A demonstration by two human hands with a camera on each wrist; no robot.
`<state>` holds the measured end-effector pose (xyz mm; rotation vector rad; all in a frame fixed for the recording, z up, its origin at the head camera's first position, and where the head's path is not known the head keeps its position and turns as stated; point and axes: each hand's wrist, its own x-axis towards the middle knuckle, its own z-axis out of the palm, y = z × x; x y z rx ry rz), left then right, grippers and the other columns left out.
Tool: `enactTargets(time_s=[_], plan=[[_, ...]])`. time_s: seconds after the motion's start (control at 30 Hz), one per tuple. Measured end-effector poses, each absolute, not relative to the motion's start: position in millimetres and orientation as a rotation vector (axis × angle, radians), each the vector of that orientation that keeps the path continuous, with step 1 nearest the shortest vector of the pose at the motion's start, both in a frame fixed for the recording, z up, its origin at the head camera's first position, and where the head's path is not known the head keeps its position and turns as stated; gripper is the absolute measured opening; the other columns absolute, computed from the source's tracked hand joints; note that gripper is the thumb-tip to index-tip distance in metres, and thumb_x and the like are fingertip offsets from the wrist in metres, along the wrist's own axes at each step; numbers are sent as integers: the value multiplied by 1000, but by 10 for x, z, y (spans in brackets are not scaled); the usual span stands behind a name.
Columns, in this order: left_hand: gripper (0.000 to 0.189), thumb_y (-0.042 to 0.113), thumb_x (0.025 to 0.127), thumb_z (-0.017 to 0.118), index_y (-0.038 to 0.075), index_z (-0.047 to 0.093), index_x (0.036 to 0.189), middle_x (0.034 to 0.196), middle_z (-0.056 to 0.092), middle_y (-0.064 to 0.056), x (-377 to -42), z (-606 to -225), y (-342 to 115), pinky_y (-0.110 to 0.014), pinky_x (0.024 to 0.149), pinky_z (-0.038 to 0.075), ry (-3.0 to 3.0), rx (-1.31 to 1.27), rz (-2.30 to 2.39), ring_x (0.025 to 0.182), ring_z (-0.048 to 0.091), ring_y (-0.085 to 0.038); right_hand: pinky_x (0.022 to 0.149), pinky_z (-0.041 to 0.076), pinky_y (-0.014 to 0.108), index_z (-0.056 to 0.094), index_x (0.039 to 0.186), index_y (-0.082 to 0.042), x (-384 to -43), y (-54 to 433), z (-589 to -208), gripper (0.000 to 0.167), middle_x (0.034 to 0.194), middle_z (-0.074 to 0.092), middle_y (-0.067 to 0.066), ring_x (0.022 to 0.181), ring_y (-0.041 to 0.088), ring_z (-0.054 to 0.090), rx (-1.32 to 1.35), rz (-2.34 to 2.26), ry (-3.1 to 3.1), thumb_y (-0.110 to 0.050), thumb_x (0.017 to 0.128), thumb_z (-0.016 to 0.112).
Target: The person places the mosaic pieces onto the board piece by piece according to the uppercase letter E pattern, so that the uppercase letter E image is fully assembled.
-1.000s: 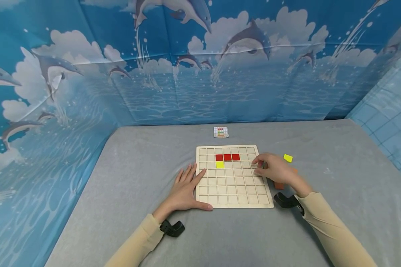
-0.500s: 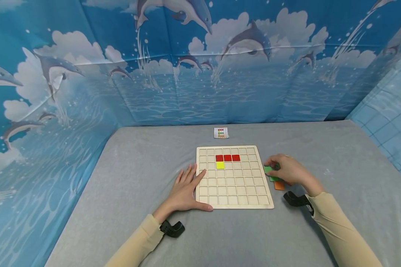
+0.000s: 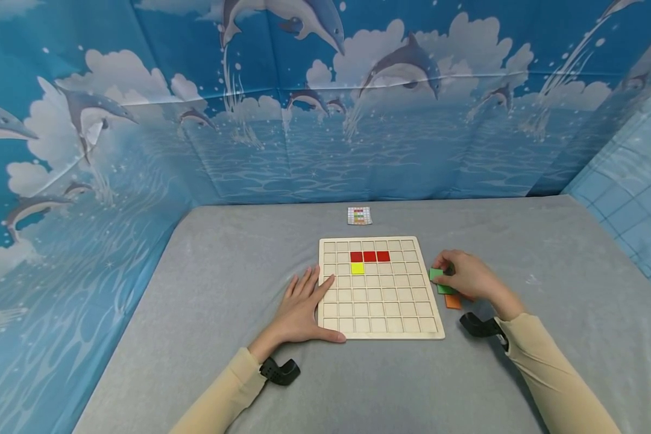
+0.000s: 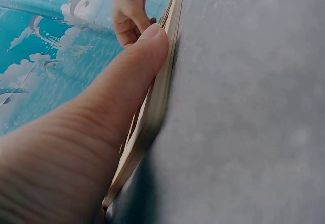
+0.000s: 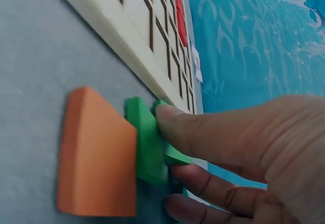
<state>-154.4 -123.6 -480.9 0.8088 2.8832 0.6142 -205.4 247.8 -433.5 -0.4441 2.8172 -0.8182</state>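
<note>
My left hand (image 3: pixel 299 313) lies spread at the lower left corner of a wooden grid board (image 3: pixel 390 325), thumb along its near edge and index fingertip over the left squares. Three red tiles (image 3: pixel 369 257) form a row in the grid, with one yellow tile (image 3: pixel 357 268) just below the leftmost. Beyond the board's right edge, my right hand (image 3: pixel 473 276) pinches a green tile (image 3: pixel 436 275) between thumb and fingers. Another green tile (image 5: pixel 148 142) stands close by in the right wrist view, beside an orange tile (image 5: pixel 101 158). The hand hides part of this tile group.
A small card (image 3: pixel 359 216) printed with a coloured grid pattern lies behind the board. Grey cloth (image 3: pixel 239 253) covers the table. A blue dolphin-print curtain (image 3: pixel 314 150) hangs along the back and left sides.
My right hand has moved right, from over the board's right edge to the green tiles, where it now pinches one. The loose yellow tile is now hidden. My left hand stays put.
</note>
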Motion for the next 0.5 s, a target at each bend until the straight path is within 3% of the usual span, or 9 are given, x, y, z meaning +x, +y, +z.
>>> enactTargets(time_s=[0.5], plan=[[118,75,63,68,22,15,154,158,-1,-10,-1549,-4816,-1232,-41,111,-7,2883,804,620,143,-5,-23,56,40,33,59,90,-5,-1953,2399,-4326,10,75,57,3,63,17,48,-425,-883,2958,-7,87,69]])
